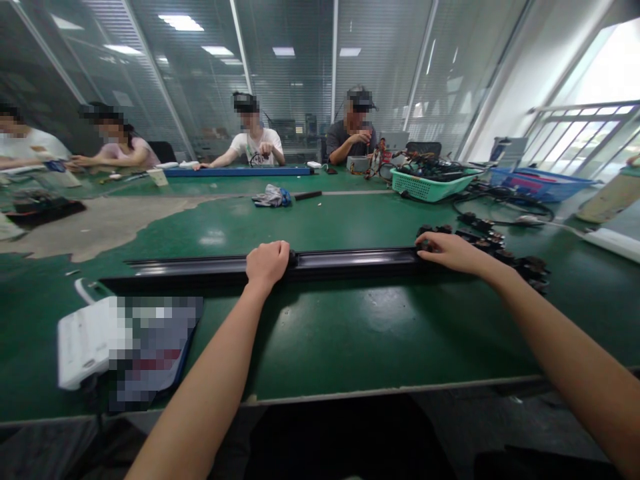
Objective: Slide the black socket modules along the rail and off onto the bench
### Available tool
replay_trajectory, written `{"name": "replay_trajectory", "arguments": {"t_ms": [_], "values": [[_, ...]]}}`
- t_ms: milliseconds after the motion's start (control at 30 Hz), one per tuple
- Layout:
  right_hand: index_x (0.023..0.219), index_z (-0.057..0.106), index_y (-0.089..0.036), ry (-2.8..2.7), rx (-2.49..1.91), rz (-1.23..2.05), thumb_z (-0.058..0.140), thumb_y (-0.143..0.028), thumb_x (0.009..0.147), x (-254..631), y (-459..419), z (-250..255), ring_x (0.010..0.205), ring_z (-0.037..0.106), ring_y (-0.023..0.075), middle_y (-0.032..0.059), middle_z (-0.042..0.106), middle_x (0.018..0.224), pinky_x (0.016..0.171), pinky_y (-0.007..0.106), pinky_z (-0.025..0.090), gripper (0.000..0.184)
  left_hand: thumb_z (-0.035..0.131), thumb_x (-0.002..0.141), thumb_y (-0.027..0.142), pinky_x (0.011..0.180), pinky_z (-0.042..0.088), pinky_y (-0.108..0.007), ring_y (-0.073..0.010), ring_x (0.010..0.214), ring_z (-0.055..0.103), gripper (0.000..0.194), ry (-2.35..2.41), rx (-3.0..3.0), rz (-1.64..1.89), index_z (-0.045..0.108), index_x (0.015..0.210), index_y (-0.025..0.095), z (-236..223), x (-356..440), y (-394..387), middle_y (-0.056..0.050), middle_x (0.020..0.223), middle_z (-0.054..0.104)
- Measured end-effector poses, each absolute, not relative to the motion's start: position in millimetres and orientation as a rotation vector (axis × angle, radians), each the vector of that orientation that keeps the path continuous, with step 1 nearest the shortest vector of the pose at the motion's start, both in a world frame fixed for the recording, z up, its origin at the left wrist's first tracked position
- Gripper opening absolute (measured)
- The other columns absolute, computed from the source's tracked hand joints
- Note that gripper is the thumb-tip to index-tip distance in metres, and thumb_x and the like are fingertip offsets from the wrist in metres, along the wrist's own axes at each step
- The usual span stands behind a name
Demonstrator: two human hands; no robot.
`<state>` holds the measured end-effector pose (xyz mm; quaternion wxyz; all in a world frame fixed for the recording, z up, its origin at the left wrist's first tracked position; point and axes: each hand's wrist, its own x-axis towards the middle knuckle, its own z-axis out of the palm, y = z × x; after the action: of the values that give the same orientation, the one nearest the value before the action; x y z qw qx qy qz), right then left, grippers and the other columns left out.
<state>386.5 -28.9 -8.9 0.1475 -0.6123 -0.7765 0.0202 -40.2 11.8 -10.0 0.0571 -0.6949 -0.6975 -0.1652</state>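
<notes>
Rail point(350, 259): long black strip lying crosswise on green surface point(350, 327) | left hand point(267, 262) clenched around its middle | right hand point(447, 251) resting flat, unclenched, on its right end beside black parts point(505, 250) | likely stiff, light, slick; hold spread apart.

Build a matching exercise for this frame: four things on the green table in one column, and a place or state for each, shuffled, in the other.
Things:
1. left hand
2. right hand
3. teal basket
4. black parts

Places or states:
A. holds a tangle of cables, far side of the table
B. closed in a fist on the middle of the long black rail
C. spread in a loose pile beyond the rail's right end
D. lies flat on the rail's right end

Pairs: 1-B, 2-D, 3-A, 4-C
</notes>
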Motion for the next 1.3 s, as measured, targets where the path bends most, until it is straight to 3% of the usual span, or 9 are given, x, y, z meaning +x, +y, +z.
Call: {"name": "replay_trajectory", "arguments": {"t_ms": [567,700,833,1300], "values": [[0.106,0.063,-0.019,-2.132,-1.724,-0.147,0.046,-0.052,0.088,436.6,-34.3,-34.8,0.085,0.063,0.0289,0.0125,0.069,0.09,0.08,0.045,0.05,0.041,0.022,0.097,0.039,0.078,0.052,-0.04,-0.0337,0.094,0.071,0.06,-2.083,-2.105,-0.498,0.078,0.094,0.019,-12.5,-41.9,13.7,-0.015,0.1,0.076],[0.104,0.061,-0.02,-2.009,-1.72,-0.159,0.046,-0.059,0.089,427.2,-38.6,-42.1,0.084,0.063,0.0275,0.013,0.069,0.098,0.081,0.042,0.049,0.044,0.023,0.097,0.039,0.078,0.052,-0.04,-0.0334,0.094,0.071,0.059,-2.093,-2.102,-0.509,0.078,0.094,0.019,-13.3,-42.0,14.0,-0.015,0.1,0.076],[0.1,0.061,-0.019,-1.837,-1.895,-0.132,0.048,-0.064,0.086,426.9,-41.2,-41.7,0.078,0.061,0.0252,0.0113,0.067,0.087,0.075,0.038,0.046,0.048,0.024,0.097,0.039,0.079,0.052,-0.039,-0.0333,0.094,0.071,0.058,-2.1,-2.096,-0.513,0.078,0.094,0.018,-13.6,-42.2,14.6,-0.015,0.099,0.076],[0.103,0.064,-0.015,-1.566,-2.159,-0.161,0.057,-0.055,0.081,456.3,-44.8,-43.0,0.077,0.056,0.0238,0.0092,0.062,0.082,0.073,0.034,0.041,0.046,0.022,0.097,0.038,0.078,0.052,-0.039,-0.033,0.093,0.071,0.06,-2.096,-2.094,-0.489,0.079,0.096,0.018,-11.1,-41.5,11.6,-0.016,0.099,0.076]]}}
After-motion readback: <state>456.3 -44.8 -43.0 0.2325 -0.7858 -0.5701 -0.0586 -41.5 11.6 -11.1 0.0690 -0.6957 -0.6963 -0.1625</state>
